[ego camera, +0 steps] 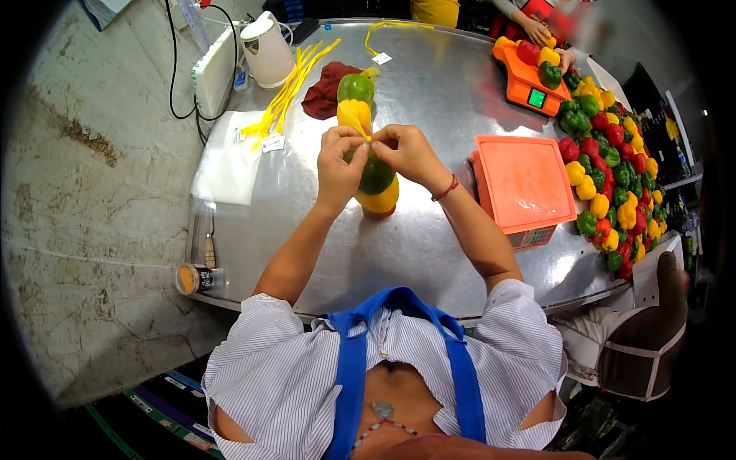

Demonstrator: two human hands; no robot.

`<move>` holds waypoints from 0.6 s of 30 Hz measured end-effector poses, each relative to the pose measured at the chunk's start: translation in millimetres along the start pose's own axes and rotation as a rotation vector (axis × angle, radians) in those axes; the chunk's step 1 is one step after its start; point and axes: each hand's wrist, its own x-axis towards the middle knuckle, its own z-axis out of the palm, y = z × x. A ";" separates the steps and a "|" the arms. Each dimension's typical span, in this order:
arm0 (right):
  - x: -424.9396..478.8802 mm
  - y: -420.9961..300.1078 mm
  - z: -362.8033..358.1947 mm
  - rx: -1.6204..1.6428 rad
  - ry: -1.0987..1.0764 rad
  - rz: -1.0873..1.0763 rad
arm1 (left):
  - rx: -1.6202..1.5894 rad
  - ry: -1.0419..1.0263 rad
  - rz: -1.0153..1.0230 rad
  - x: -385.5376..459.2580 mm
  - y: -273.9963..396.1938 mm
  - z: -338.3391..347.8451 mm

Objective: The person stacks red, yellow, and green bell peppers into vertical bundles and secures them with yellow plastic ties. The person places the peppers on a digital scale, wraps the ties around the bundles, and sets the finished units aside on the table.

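Both my hands meet over the table's middle at a gathered, knotted strip of yellow netting (357, 122). My left hand (340, 164) pinches it from the left, thumb and fingertips together. From the right, my right hand (411, 152) pinches the same spot; a red cord bracelet circles that wrist. Directly below the hands is a row of bell peppers, with a dark green pepper (377, 175) and a yellow pepper (379, 198) showing. Beyond them lie another green pepper (355, 89) and a yellow one. My fingers hide the peppers between.
A dark red cloth (325, 92), yellow net strips with tags (287, 92), plastic bags (225, 167) and a white kettle (267, 49) lie left. Right are an orange scale (526, 181), heaped peppers (618, 172) and another scale (532, 77), where another person's hands (537, 31) handle peppers.
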 end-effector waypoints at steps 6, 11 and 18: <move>-10.8 -3.4 22.8 0.031 0.215 -0.080 | 0.067 0.103 -0.048 1.1 -15.0 3.1; -13.0 -4.2 23.8 -0.077 0.194 -0.220 | -0.171 0.004 -0.291 1.0 -24.4 -1.7; -9.6 -4.4 24.7 -0.037 0.198 -0.244 | -0.188 0.000 -0.320 0.0 -25.9 -4.0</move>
